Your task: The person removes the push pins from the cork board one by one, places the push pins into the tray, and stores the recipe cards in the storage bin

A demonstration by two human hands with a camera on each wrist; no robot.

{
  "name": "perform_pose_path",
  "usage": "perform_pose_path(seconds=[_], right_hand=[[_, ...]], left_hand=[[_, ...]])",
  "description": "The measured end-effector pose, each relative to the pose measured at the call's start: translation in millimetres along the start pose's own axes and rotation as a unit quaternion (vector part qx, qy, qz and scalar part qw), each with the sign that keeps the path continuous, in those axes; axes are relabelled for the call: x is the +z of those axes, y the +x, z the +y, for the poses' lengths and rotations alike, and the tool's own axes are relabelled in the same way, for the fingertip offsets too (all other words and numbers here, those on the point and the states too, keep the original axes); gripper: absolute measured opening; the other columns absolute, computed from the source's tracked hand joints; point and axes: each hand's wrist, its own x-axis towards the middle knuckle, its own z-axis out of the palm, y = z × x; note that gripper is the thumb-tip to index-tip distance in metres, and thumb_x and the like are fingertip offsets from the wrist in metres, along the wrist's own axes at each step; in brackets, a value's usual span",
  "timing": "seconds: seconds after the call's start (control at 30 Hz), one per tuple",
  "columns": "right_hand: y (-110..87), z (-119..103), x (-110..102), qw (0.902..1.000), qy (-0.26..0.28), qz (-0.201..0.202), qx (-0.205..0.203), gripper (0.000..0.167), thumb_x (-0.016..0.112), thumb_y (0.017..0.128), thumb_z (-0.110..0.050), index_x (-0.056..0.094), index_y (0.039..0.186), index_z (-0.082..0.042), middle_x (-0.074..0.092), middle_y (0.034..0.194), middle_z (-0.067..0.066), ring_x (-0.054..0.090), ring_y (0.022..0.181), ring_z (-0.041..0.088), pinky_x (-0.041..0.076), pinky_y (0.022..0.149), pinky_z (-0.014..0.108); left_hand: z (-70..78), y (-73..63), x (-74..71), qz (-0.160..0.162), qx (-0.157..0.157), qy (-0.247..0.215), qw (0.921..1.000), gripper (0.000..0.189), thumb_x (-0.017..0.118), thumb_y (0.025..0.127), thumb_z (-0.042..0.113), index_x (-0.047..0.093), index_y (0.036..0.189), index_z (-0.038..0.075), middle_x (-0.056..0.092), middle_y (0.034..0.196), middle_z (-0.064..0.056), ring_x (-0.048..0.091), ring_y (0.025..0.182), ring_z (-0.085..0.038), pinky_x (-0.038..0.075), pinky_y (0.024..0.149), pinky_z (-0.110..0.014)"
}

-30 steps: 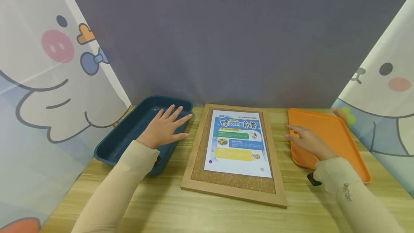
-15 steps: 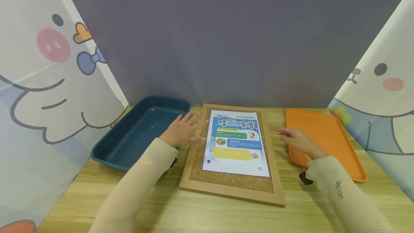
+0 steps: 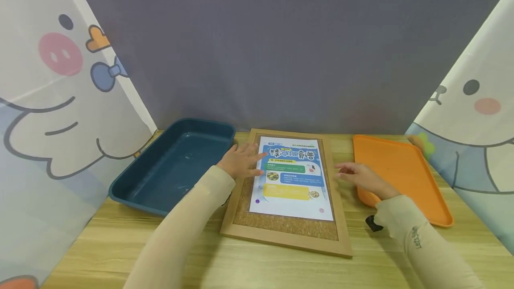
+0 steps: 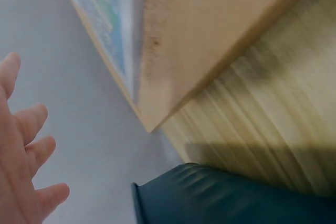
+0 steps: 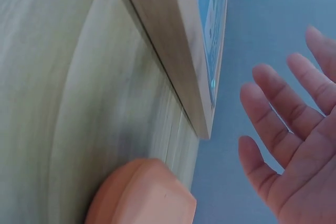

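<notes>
Nearest, pale left sleeve [image 3: 180, 231] and right sleeve [image 3: 427, 244] stretched forward over the wood-grain counter [image 3: 257, 269]. Just beyond, flat on the middle of the counter, a framed corkboard [image 3: 289, 239], with a printed sheet [image 3: 291, 179] lying on its cork. Next, left hand [image 3: 241, 163] palm down, fingers straight and spread, holding nothing, now over the corkboard's left edge after leaving the space above the dark blue bin [image 3: 176, 166]; right hand [image 3: 365, 177] with fingers loosely bent and apart, also holding nothing, brought in from over the orange tray [image 3: 405, 168] to just beside the corkboard's right edge. Cannot tell from the head view whether touching at the left edge. Corkboard and printed sheet unmoved between bin and tray. Flanked from both sides, so, by judgement, at the reaching stage, with no grip yet on corkboard or sheet. Long axis of the corkboard running away from the person, turned slightly clockwise, near right corner closest; printed sheet roughly in line with it, heading toward the far end, hence right way up for reading. Farther back, behind everything, an upright grey panel [image 3: 281, 48].
</notes>
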Motion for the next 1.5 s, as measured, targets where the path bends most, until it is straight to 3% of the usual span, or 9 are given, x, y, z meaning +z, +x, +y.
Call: perform_pose_path(seconds=[0.27, 0.5, 0.77, 1.13, 1.3, 1.5], right_hand=[[0.4, -6, 4, 0.9992, 0.018, -0.034, -0.014, 0.038, 0.066, 0.091, -0.012, 0.06, 0.122, 0.01, 0.069, 0.095, 0.009, 0.06, 0.083, 0.013, 0.05, 0.07, 0.025], [0.5, -10, 8, 0.9964, 0.039, -0.069, -0.029, 0.035, 0.066, 0.091, -0.01, 0.062, 0.118, 0.012, 0.067, 0.085, 0.007, 0.052, 0.071, 0.008, 0.045, 0.063, 0.023], [-0.2, -22, 12, 0.9927, 0.054, -0.099, -0.041, 0.031, 0.066, 0.091, -0.008, 0.064, 0.116, 0.009, 0.058, 0.075, 0.001, 0.036, 0.056, 0.007, 0.034, 0.054, 0.022], [1.5, -25, 20, 0.9872, 0.066, -0.141, -0.036, 0.024, 0.067, 0.088, -0.005, 0.068, 0.109, 0.009, 0.061, 0.078, 0.001, 0.043, 0.064, 0.007, 0.036, 0.058, 0.02], [1.1, -25, 23, 0.9845, 0.065, -0.16, -0.029, 0.02, 0.07, 0.085, -0.002, 0.071, 0.103, 0.007, 0.063, 0.08, -0.001, 0.049, 0.07, 0.01, 0.042, 0.062, 0.021], [-0.7, -25, 27, 0.9801, 0.052, -0.177, -0.073, 0.017, 0.072, 0.08, 0.002, 0.072, 0.097, 0.007, 0.059, 0.071, -0.006, 0.047, 0.063, 0.004, 0.041, 0.056, 0.02]], left_hand=[[-2.7, 8.0, 5.9, -0.016, -0.015, -0.001, 0.9998, 0.067, 0.041, 0.096, 0.058, 0.025, 0.154, 0.028, 0.018, 0.158, -0.013, 0.017, 0.143, -0.035, 0.019, 0.111, -0.056], [-7.1, 13.5, 15.4, -0.049, -0.014, -0.01, 0.9987, 0.066, 0.038, 0.098, 0.057, 0.023, 0.154, 0.026, 0.016, 0.158, -0.014, 0.015, 0.144, -0.036, 0.018, 0.112, -0.056], [-4.4, 20.0, 23.4, -0.077, -0.004, 0.025, 0.9967, 0.067, 0.035, 0.097, 0.06, 0.024, 0.154, 0.026, 0.019, 0.158, -0.011, 0.014, 0.145, -0.031, 0.021, 0.111, -0.054], [-0.6, 22.4, 28.9, -0.102, -0.015, 0.092, 0.9905, 0.068, 0.033, 0.094, 0.067, 0.024, 0.153, 0.035, 0.019, 0.159, -0.001, 0.016, 0.145, -0.022, 0.026, 0.111, -0.048], [2.7, 23.2, 29.8, -0.117, -0.022, 0.079, 0.9897, 0.071, 0.033, 0.092, 0.069, 0.022, 0.154, 0.035, 0.017, 0.159, 0.001, 0.012, 0.146, -0.019, 0.023, 0.112, -0.048], [5.7, 23.2, 31.7, -0.129, -0.026, 0.069, 0.9888, 0.074, 0.034, 0.092, 0.07, 0.02, 0.154, 0.033, 0.016, 0.16, 0.0, 0.012, 0.146, -0.019, 0.023, 0.112, -0.049]])
